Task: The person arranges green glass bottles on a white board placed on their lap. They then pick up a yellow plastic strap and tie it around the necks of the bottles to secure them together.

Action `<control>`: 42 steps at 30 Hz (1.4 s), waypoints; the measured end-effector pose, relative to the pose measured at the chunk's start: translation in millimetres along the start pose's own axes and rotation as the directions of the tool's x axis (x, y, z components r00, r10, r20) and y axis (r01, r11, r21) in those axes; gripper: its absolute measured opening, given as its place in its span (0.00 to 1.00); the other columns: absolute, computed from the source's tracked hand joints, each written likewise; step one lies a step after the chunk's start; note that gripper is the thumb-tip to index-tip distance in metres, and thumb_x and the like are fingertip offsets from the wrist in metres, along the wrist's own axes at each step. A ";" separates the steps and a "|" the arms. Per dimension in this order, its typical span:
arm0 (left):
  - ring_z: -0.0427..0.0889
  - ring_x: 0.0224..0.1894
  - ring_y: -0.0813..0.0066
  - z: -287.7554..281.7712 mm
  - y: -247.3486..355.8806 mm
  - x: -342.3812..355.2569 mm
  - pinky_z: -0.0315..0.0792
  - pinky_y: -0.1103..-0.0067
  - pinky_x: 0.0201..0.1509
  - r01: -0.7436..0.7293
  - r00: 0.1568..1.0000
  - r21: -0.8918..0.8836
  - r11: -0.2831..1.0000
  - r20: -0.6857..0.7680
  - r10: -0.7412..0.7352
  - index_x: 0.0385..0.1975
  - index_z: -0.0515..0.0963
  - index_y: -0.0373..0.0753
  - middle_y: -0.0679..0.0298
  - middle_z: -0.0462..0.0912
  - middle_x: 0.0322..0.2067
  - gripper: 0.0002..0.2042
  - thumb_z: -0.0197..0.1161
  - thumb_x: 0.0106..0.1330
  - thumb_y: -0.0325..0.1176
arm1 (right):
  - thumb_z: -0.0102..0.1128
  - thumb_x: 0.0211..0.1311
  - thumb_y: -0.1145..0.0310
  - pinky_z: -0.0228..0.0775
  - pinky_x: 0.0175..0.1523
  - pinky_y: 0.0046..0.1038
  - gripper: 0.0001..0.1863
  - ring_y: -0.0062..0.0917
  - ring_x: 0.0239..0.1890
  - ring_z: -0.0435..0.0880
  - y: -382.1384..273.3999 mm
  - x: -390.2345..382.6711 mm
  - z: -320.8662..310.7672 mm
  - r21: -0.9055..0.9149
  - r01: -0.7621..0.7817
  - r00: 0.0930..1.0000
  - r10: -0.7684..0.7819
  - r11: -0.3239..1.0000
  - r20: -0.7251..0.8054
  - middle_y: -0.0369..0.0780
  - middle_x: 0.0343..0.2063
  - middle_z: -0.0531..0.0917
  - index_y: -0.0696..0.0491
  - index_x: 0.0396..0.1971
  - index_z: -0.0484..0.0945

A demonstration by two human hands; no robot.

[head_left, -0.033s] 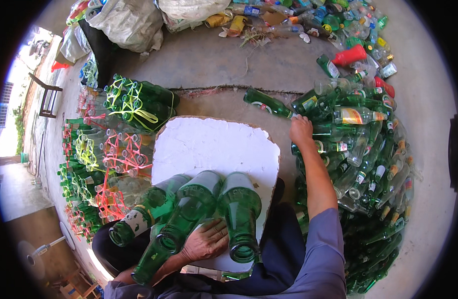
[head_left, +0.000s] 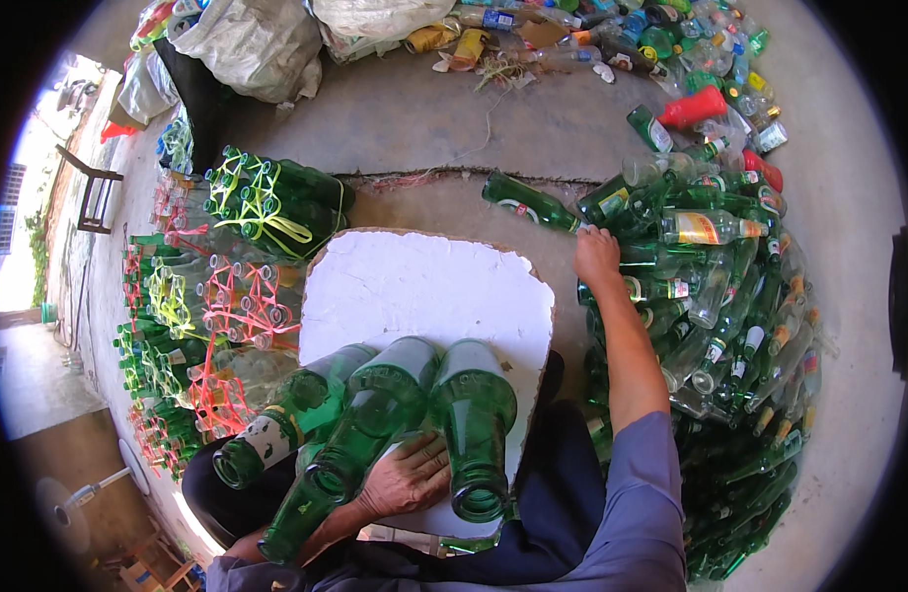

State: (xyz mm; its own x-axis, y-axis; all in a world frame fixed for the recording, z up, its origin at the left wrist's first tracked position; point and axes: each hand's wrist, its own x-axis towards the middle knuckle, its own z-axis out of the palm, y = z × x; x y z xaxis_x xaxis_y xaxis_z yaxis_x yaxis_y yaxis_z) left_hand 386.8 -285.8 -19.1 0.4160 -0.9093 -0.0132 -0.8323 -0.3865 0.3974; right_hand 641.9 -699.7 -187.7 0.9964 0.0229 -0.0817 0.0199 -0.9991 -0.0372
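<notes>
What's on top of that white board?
Green glass bottles stand on the white board, with the left hand beside them. The surface beneath their bases is covered, so it cannot be seen.

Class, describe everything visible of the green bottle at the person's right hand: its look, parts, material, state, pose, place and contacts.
The green bottle looks like dark, translucent glass, with a red-and-white label on its body and a pale patch near the neck. It lies roughly sideways, base toward the upper left and neck toward the right hand, whose fingers meet the neck end and hide the mouth. It is at the left edge of the bottle pile; whether it rests on the floor is unclear.
</notes>
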 end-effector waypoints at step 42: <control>0.72 0.66 0.57 -29.9 7.6 13.5 0.66 0.65 0.69 0.098 0.994 -0.110 0.989 -0.037 -0.103 0.58 0.72 0.32 0.51 0.73 0.61 0.25 0.63 0.60 0.32 | 0.63 0.58 0.51 0.77 0.39 0.46 0.23 0.49 0.32 0.85 -56.0 -42.6 -49.9 0.313 -0.085 0.994 0.062 0.946 0.085 0.53 0.26 0.84 0.60 0.30 0.78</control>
State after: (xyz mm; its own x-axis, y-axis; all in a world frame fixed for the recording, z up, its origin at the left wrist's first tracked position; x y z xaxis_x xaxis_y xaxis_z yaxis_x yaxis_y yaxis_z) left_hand 397.1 -296.4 11.1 0.5122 -0.8586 -0.0204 -0.7420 -0.4543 0.4930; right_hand 602.4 -646.5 -132.4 0.9851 -0.0357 -0.1683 -0.0920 -0.9358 -0.3402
